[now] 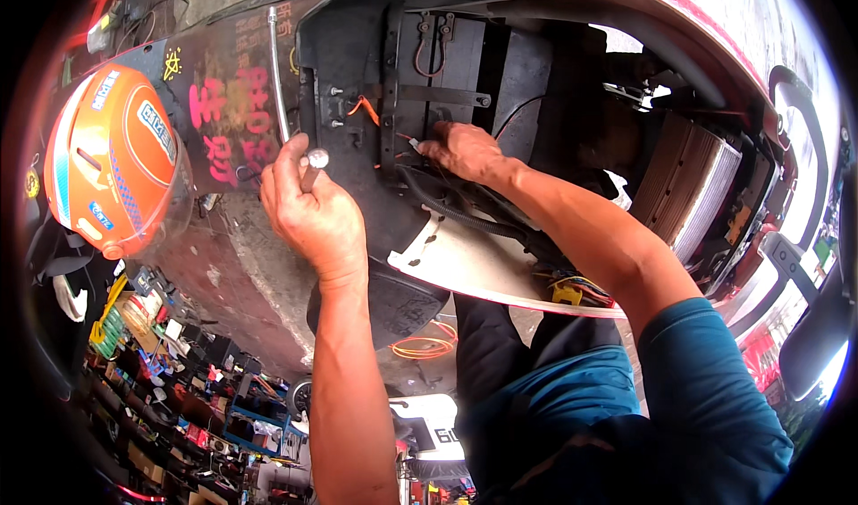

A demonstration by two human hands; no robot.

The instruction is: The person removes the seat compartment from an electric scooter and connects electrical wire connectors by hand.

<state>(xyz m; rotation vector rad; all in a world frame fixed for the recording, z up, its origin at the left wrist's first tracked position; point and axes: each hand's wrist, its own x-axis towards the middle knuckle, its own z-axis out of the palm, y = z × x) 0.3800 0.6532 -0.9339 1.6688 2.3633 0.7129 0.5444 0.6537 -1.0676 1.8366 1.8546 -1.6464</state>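
My left hand (315, 223) is closed around a long chrome socket wrench (278, 76). Its shaft points away from me, and a round metal end shows beside my thumb. Over the open black compartment (357, 54) of a vehicle, my right hand (465, 154) reaches in with its fingers drawn together. At its fingertips is a small pale wire connector (414, 145) on a thin wire; the fingers partly hide it. A black battery-like block (438, 58) lies just beyond, under a metal strap (442, 95). An orange tie-like strip (365, 108) sticks out near two threaded studs.
An orange helmet (112, 161) rests at the left on a surface with pink writing. A finned metal unit (686, 183) sits at the compartment's right. Corrugated tubing (465, 219) and a pale panel (474, 259) lie nearest me. Crowded tools and boxes (188, 398) fill the lower left.
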